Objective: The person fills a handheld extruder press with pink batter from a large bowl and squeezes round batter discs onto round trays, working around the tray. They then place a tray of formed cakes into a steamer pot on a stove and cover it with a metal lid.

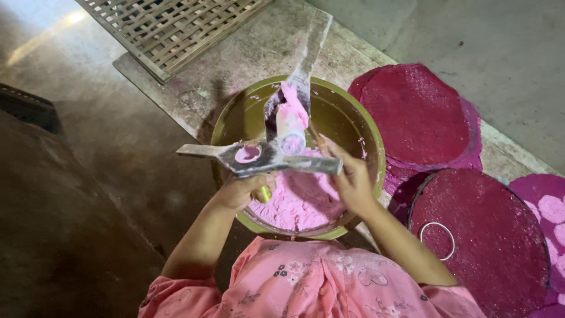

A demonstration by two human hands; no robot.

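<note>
A round olive-green bowl (359,118) holds pink powder (297,203) and stands on a concrete slab. Over the bowl I hold a flat metal mould strip (206,151) with a round hole filled with pink powder. My left hand (241,191) grips the strip from beneath, over the bowl's near left rim. My right hand (350,176) holds the strip's right end. A second metal bar (309,56) leans from the far side into the bowl, smeared with pink, and a small white cylinder (291,131) coated in pink lies against it.
Dark red round discs (421,112) lie on the slab to the right, and a larger one (500,253) carries a thin metal ring (436,240). Pale pink rounds (550,209) sit at the far right edge. A woven bamboo lattice (170,26) lies at the top left.
</note>
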